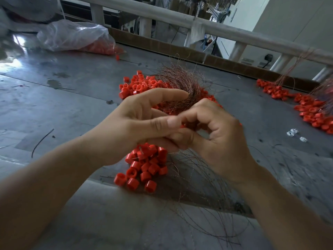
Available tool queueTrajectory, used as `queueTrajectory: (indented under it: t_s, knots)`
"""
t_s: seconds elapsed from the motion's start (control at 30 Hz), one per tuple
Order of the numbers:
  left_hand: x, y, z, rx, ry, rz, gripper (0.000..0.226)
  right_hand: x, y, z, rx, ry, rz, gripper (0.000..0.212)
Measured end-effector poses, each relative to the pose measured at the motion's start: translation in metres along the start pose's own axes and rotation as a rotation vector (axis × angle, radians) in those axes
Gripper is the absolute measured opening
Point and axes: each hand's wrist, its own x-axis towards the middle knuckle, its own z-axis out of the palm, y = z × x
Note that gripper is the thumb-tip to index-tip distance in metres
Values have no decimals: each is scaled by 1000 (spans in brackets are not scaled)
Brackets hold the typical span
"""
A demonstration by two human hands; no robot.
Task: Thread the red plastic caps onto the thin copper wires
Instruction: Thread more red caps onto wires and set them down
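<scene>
red caps (146, 165) dangle under left hand (138, 123); right hand (219, 136) apparently pinches copper wires (181, 83).

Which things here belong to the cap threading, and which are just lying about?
Job: left hand, right hand, red caps, copper wires, bag of caps.
Lying about: white bits, dark strand, railing.

On table (72, 109): cap pile (137, 85) at centre under wire bundle (180, 82); second pile (310, 110) right; bag (72, 35) far left behind
</scene>
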Motion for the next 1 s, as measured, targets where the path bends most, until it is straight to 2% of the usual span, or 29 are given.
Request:
queueTrajectory:
  t_s: [0.17,0.33,0.43,0.67,0.77,1.0]
  knots:
    - [2,2,-3,-12,19,-23,54,1,1,0,50,0,8,24]
    - [3,1,-5,-41,-30,-46,48,2,0,-3,92,2,-30,28]
    - [3,1,-6,-72,-50,-50,44,2,-1,-4,92,-4,-47,25]
    - [4,4,-9,-93,-2,-10,42,1,-1,-2,97,-36,102,36]
    - [5,7,-11,-178,66,15,35,1,2,-1,86,-76,142,26]
    - [5,11,-14,-211,143,59,35,3,3,-11,-104,26,77,8]
